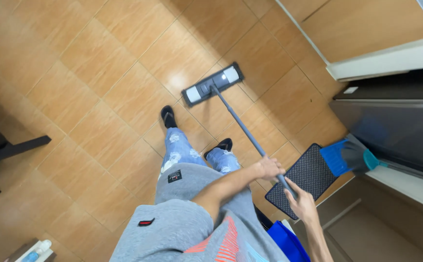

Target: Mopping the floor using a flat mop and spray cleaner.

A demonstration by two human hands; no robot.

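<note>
Grey mop handle [243, 127] clamped in left hand [268, 168] (arm outstretched), right hand [301, 201] below.

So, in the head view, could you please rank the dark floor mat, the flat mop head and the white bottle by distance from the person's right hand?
From the right hand:
1. Dark floor mat, just beside it, toward the right.
2. Flat mop head, ahead on the tiles at the pole's far end.
3. White bottle, far left, bottom corner.

You stood on a floor [99, 73] of glossy orange-brown tiles. On it lay the flat grey mop head [213, 84], set askew just ahead of your dark slippers [168, 116], and a black textured mat [304, 178] lay near the doorway at your right.
</note>
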